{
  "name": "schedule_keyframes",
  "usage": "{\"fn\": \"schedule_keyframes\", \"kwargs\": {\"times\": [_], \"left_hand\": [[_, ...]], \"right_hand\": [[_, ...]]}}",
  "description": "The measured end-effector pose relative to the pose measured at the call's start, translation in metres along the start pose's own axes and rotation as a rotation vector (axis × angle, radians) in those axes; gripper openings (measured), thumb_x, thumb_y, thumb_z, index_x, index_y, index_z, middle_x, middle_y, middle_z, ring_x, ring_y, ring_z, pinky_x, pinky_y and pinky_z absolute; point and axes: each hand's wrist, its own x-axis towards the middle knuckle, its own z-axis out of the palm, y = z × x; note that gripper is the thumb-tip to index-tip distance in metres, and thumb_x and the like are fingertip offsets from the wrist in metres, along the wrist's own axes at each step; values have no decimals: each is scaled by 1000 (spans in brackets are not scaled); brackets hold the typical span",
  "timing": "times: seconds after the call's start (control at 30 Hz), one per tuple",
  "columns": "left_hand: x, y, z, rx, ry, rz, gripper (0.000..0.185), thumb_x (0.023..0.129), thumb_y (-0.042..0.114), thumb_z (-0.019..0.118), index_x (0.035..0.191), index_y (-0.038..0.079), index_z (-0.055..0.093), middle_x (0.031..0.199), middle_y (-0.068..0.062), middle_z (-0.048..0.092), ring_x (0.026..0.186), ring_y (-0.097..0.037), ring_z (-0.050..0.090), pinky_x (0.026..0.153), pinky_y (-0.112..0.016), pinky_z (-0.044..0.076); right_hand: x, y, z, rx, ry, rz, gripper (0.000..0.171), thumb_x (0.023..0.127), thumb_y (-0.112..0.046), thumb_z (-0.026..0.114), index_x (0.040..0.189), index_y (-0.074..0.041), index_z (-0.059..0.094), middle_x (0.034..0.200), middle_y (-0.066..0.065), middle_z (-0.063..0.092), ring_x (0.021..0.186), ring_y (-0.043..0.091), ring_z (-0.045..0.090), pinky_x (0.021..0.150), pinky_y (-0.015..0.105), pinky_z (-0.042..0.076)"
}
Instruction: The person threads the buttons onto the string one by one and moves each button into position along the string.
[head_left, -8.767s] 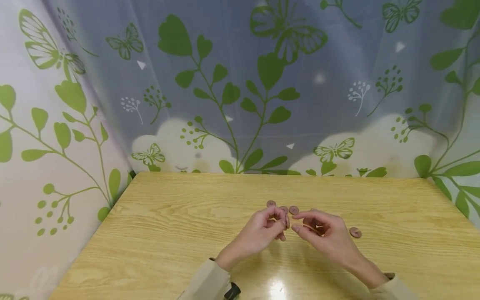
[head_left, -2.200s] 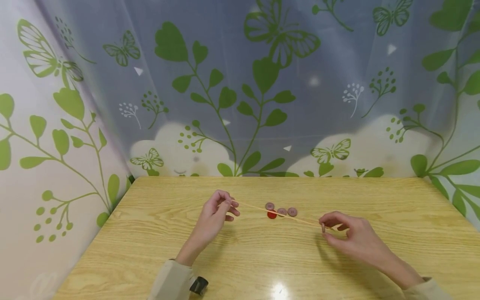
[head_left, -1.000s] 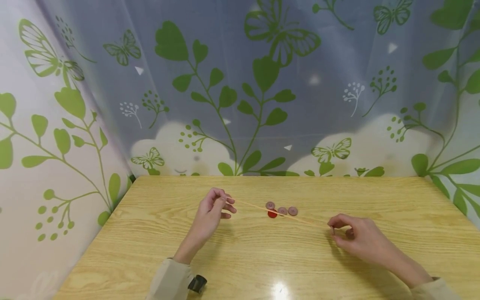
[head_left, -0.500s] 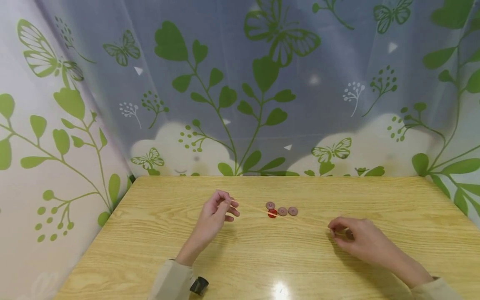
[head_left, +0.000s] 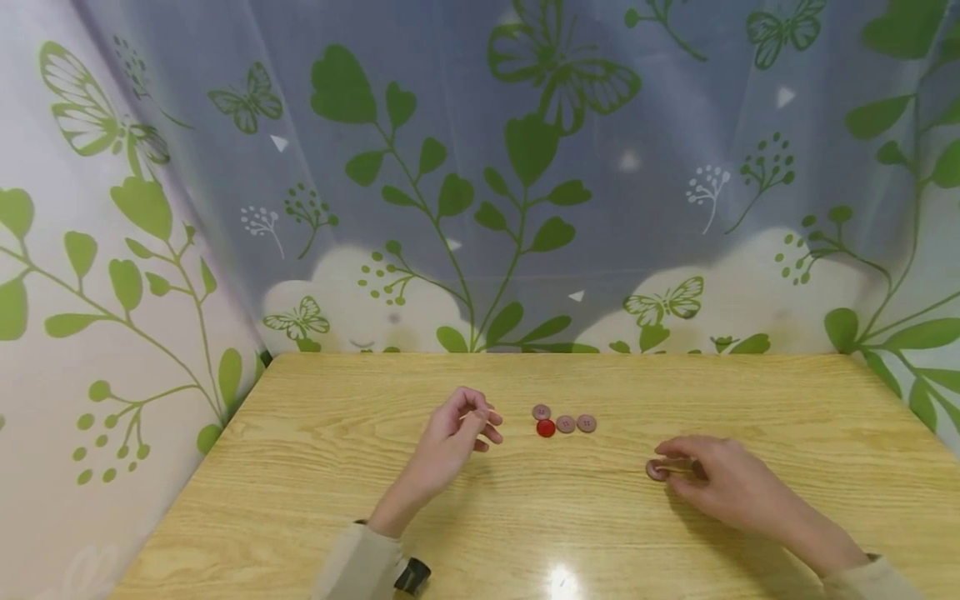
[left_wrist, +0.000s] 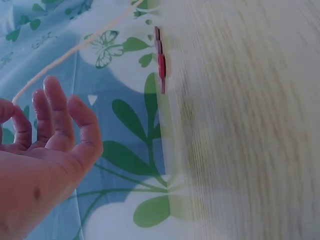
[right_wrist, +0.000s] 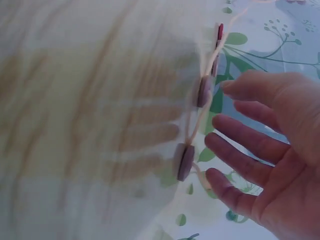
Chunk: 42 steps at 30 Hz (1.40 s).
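My left hand (head_left: 450, 442) hovers over the table, thumb and forefinger pinching a thin pale-orange string (left_wrist: 65, 57), the other fingers loose. The string crosses toward my right hand (head_left: 723, 479). In the right wrist view it passes through a brown button (right_wrist: 204, 91) and leads to a second brown button (right_wrist: 185, 162), both on the table. My right fingers are spread apart beside them and grip nothing. In the head view one of these buttons (head_left: 657, 471) shows at the right fingertips; the other is mostly hidden behind the hand.
Between the hands, a red button (head_left: 545, 427) lies among three brown ones: one behind it (head_left: 541, 412), one just right (head_left: 566, 424) and another farther right (head_left: 587, 423). The wooden table (head_left: 337, 400) meets a leaf-printed curtain (head_left: 420, 208) at its back edge.
My right hand has let go of the button it pinched, which now lies on the table. My left hand has moved right and slightly nearer; the string, stretched between the hands earlier, has slackened.
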Motion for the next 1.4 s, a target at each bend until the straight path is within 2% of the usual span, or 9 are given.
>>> {"fn": "schedule_keyframes", "kwargs": {"times": [0.1, 0.2, 0.33, 0.4, 0.53, 0.7, 1.03, 1.27, 1.4], "left_hand": [[-1, 3, 5, 9, -41, 10, 15, 108, 12, 42, 109, 0, 51, 112, -23, 63, 89, -13, 68, 83, -36, 58], [-2, 6, 11, 8, -78, 22, 14, 108, 12, 43, 109, 0, 51, 105, -15, 62, 87, -13, 67, 83, -34, 57], [-1, 9, 16, -2, -102, 26, 12, 107, 11, 43, 109, 2, 51, 100, -9, 59, 86, -14, 66, 83, -34, 56], [-1, 10, 19, -10, -108, 24, 12, 108, 11, 42, 109, 3, 51, 101, -11, 58, 85, -14, 65, 83, -35, 55], [-1, 12, 24, -28, -127, 33, 12, 108, 10, 42, 110, 2, 50, 99, -13, 56, 83, -16, 65, 82, -32, 55], [-1, 13, 29, -45, -138, 56, 14, 108, 10, 42, 112, -1, 50, 95, -7, 52, 79, -17, 62, 79, -25, 55], [1, 16, 37, -47, -161, 67, 13, 108, 9, 42, 110, 0, 51, 103, -7, 51, 73, -9, 57, 75, -23, 54], [1, 17, 41, -75, -181, 46, 15, 109, 13, 44, 109, -1, 50, 141, -22, 51, 72, -11, 56, 77, -21, 52], [0, 16, 42, -64, -186, 46, 15, 109, 13, 43, 107, 0, 50, 148, -25, 48, 72, -12, 56, 77, -24, 51]], "right_hand": [[0, -5, -1, 38, 70, -18, 25, 86, -8, 79, 111, -8, 74, 106, 9, 78, 67, -5, 61, 59, 22, 53], [2, -12, 1, 75, 190, -101, 24, 85, -6, 81, 108, -11, 75, 103, 6, 79, 71, -4, 63, 56, 20, 51], [9, -24, 1, 107, 300, -164, 26, 84, -4, 80, 103, -21, 75, 98, -3, 79, 85, 1, 70, 65, 24, 57], [12, -31, 0, 149, 315, -153, 27, 87, -3, 78, 103, -24, 75, 97, -6, 79, 82, 0, 70, 70, 26, 58], [17, -42, 2, 248, 330, -124, 27, 90, -1, 75, 104, -24, 75, 96, -9, 78, 82, -4, 69, 74, 24, 59], [24, -56, 6, 363, 315, -88, 23, 92, -3, 74, 106, -22, 75, 97, -10, 77, 87, -1, 70, 75, 22, 58], [37, -81, 15, 584, 258, -53, 16, 97, -7, 69, 109, -16, 74, 107, 6, 77, 87, 6, 71, 71, 26, 60], [46, -89, 23, 672, 243, -58, 15, 98, -9, 68, 111, -15, 75, 112, 9, 77, 94, 7, 72, 75, 27, 60], [49, -93, 27, 666, 244, -44, 14, 98, -9, 68, 110, -12, 75, 109, 8, 77, 89, 7, 71, 74, 26, 59]]}}
